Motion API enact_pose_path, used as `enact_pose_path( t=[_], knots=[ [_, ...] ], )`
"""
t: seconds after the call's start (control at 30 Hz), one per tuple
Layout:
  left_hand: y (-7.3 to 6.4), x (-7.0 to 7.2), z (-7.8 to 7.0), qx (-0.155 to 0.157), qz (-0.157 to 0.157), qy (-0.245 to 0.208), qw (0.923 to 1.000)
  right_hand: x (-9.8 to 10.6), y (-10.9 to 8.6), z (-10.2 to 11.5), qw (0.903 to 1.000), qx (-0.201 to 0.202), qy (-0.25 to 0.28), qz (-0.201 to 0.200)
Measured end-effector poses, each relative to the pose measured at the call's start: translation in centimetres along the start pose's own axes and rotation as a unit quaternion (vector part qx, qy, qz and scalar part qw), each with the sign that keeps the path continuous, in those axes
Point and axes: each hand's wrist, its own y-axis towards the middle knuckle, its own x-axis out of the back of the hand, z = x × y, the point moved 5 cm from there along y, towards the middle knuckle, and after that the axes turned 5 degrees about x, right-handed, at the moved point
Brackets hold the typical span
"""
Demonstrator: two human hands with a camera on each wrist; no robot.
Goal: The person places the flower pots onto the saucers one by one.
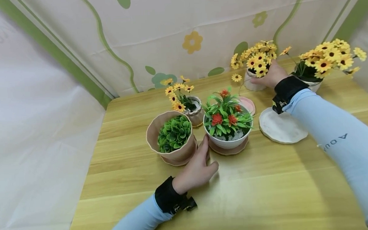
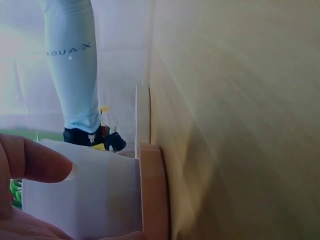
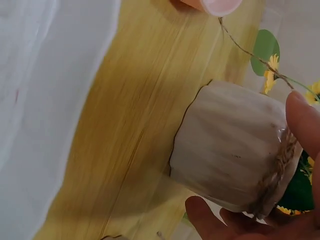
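My right hand (image 1: 273, 76) grips the small off-white flowerpot (image 3: 232, 145) of yellow daisies (image 1: 258, 60) near its twine-wrapped rim, at the back right of the table. In the right wrist view the thumb lies on one side and the fingers on the other. My left hand (image 1: 195, 171) reaches between the beige pot (image 1: 185, 144) of green foliage and the white pot (image 1: 225, 143) with red flowers. Its fingers are extended beside the white pot's pink saucer (image 2: 152, 192), the thumb held apart. Whether they touch the pot is unclear.
Another pot of yellow daisies (image 1: 332, 57) stands at the far right. A white saucer (image 1: 283, 126) lies under the right forearm, and a pink dish (image 1: 247, 104) behind the white pot. A small pot (image 1: 195, 116) of yellow flowers stands behind the beige one. A fabric backdrop (image 1: 155, 34) borders the table.
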Motion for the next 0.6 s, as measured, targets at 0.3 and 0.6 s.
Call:
enact_pose_path(
  t=[0.3,0.6],
  knots=[
    [-0.5,0.1,-0.4,0.003,-0.007,0.001,1.0000,-0.1,0.5,0.3,0.9998,0.013,0.003,-0.014],
    [-1.2,0.0,-1.5,-0.013,-0.003,-0.002,0.9999,-0.1,1.0,-0.6,0.9999,-0.012,-0.001,-0.002]
  ],
)
